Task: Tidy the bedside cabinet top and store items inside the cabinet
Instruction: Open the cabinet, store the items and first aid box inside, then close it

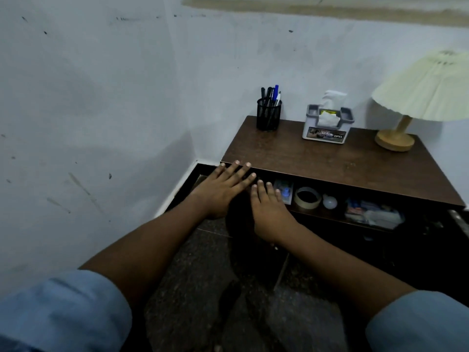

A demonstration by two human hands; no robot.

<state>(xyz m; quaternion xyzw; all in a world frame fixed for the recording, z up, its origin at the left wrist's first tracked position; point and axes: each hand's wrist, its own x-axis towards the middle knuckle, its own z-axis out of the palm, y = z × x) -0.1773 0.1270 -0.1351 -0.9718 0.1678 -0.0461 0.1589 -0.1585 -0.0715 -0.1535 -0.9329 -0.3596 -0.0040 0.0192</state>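
We are holding both hands flat, fingers spread, grasping nothing, at the cabinet's (pixel 330 161) front left corner. Our left hand (pixel 223 189) is reaching over that corner edge; our right hand (pixel 269 207) is lying just beside it, over the open shelf below the top. Inside, right of our right fingers, a tape roll (pixel 307 198), a small bulb (pixel 330 201) and a plastic packet (pixel 373 214) are sitting. Along the top's back edge, a pen holder (pixel 269 115), tissue box (pixel 327 125) and lamp (pixel 416 102) are standing.

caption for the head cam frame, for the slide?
Both hands flat, reaching into open cabinet shelf holding tape roll; pen holder, tissue box, lamp on top.
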